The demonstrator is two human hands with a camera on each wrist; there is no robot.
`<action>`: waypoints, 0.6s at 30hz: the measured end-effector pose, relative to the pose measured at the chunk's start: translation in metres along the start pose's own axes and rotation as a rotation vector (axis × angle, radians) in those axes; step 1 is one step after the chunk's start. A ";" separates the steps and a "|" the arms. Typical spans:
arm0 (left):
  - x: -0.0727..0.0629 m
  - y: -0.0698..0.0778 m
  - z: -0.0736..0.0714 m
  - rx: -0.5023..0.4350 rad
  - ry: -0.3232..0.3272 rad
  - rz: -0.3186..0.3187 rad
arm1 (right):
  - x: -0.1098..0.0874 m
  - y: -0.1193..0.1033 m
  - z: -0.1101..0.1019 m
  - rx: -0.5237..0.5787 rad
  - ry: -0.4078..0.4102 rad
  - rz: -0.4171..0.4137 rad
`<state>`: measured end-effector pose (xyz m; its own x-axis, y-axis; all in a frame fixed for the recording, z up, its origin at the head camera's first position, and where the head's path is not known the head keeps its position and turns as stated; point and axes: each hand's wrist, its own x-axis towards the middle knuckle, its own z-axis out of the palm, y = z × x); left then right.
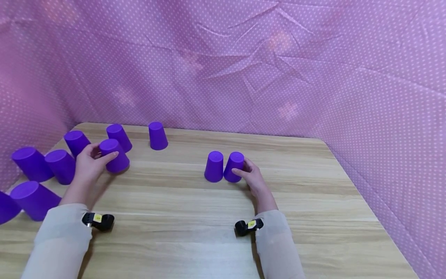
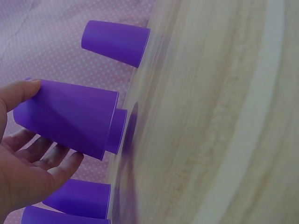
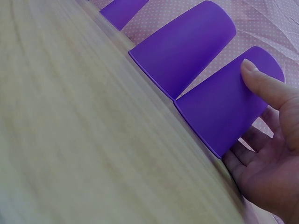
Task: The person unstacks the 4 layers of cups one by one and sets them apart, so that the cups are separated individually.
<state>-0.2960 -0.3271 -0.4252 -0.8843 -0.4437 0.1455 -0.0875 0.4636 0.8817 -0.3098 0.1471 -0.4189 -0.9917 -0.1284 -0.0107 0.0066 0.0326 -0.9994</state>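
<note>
My left hand grips an upside-down purple cup, thumb on one side and fingers around the other. In the left wrist view this cup's rim stands off the wooden tabletop, with a shadow below, and it partly covers another cup behind. At centre right, my right hand holds a second upside-down purple cup between thumb and fingers. That cup's rim is down at the tabletop in the right wrist view, right beside the rim of a neighbouring purple cup.
Several more upside-down purple cups, among them one near my left forearm, stand along the table's left side. A lone cup stands near the back edge. Pink dotted cloth hangs around the wooden table.
</note>
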 end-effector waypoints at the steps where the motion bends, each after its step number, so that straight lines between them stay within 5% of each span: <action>1: -0.004 0.005 -0.001 0.008 0.007 -0.001 | 0.000 0.000 0.000 -0.003 0.000 -0.003; 6: -0.021 0.030 -0.004 -0.013 0.027 -0.023 | 0.000 0.000 0.000 -0.002 0.002 -0.014; 14: -0.012 0.015 -0.003 0.042 0.055 -0.074 | 0.000 0.001 0.000 0.002 0.006 -0.007; 18: -0.021 0.027 -0.005 0.039 0.049 -0.082 | 0.001 0.001 0.000 0.004 0.006 -0.009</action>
<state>-0.2777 -0.3092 -0.4017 -0.8499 -0.5182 0.0958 -0.1778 0.4531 0.8735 -0.3111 0.1468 -0.4200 -0.9924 -0.1228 -0.0019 -0.0015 0.0276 -0.9996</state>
